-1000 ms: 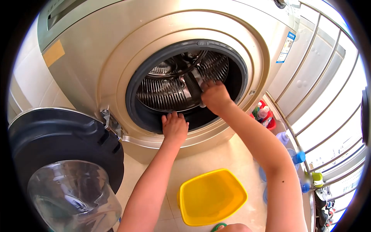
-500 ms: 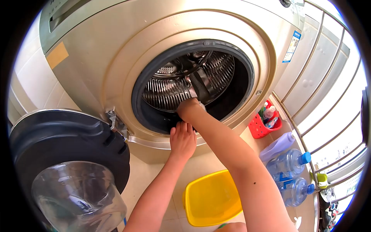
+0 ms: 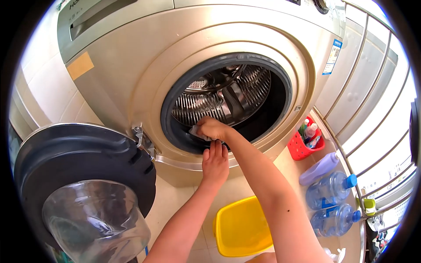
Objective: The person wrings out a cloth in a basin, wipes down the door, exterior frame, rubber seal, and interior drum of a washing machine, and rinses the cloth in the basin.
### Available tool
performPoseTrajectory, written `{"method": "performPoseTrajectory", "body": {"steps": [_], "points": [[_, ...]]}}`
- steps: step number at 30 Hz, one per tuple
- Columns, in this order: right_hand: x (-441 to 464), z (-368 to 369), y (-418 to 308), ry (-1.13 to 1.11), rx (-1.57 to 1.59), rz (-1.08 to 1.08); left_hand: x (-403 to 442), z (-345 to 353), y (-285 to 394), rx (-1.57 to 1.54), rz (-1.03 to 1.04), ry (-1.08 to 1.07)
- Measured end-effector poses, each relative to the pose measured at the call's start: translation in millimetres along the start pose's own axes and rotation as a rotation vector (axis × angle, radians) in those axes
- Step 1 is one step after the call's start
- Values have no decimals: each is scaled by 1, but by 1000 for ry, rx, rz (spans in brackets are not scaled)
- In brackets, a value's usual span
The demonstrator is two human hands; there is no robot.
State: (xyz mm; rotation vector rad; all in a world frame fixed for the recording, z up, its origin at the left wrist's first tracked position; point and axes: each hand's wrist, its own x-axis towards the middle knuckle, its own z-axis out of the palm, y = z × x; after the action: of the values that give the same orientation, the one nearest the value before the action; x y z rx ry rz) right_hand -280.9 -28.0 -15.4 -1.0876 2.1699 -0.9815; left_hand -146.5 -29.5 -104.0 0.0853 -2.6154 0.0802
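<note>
A front-loading washing machine (image 3: 144, 74) stands in front of me, and its metal drum (image 3: 199, 107) shows through the round opening. My right hand (image 3: 213, 128) is closed on a crumpled whitish cloth (image 3: 197, 133), pressed at the lower left inside the dark rubber gasket (image 3: 172, 125). Just below it, my left hand (image 3: 215, 162) lies with fingers stretched out over the gasket's lower lip; the fingertips touch the rubber. Part of the cloth is hidden under my right hand.
The open door (image 3: 87, 151) with its clear bowl hangs at left. A yellow basin (image 3: 241, 228) sits on the floor below my arms. At right stand a red basket (image 3: 299, 147), a purple bottle (image 3: 319, 168) and two water jugs (image 3: 326, 188) along a metal railing (image 3: 357, 52).
My right hand has moved left along the lower gasket, and the cloth now shows beside its fingers. My left hand stays at the lower lip. The view has shifted slightly.
</note>
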Motion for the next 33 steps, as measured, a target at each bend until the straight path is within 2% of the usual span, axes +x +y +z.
{"method": "performPoseTrajectory", "body": {"steps": [3, 4, 6, 8, 10, 12, 14, 16, 18, 20, 22, 26, 28, 30, 31, 33], "points": [[-5, 10, 0, 256, 89, -36, 1, 3, 0, 9, -8, 8], [-7, 9, -3, 256, 93, -33, -2, 4, 1, 36, -2, 26], [-9, 7, -4, 114, 265, 82, -5, 7, 0, 20, -9, 14], [-7, 10, 1, 190, 291, 59, -1, 6, 1, -11, -9, 17], [-10, 0, -3, 51, 108, -18, -2, 0, -1, -12, -4, 20], [-1, -2, 4, 27, 14, -36, -5, 4, -4, -1, 15, 49], [13, 7, 17, 54, -399, -227, -10, 1, -11, -20, 42, -25], [6, 1, 11, 1, -475, -169, -15, -3, -17, -21, 66, -8], [-6, -8, 10, -110, -713, -134, -18, -6, -18, -30, 88, 10], [-13, -13, 21, -98, -784, -70, -18, -11, -19, -50, 84, 6], [-33, -28, 22, -39, -905, 139, -19, -12, -17, -79, 64, 11], [-49, -50, 12, -85, -1347, 275, -20, -16, -17, -138, 50, 29], [-64, -83, 19, 60, -1543, 243, -20, -20, -15, -172, 35, 16], [-80, -106, 18, 99, -1687, 177, -17, -20, -12, -204, 14, 5], [-83, -106, 11, 87, -1684, 156, -19, -19, -10, -223, 14, 13], [-83, -91, 1, -5, -1595, 291, -28, -20, -8, -221, 0, -5]]}}
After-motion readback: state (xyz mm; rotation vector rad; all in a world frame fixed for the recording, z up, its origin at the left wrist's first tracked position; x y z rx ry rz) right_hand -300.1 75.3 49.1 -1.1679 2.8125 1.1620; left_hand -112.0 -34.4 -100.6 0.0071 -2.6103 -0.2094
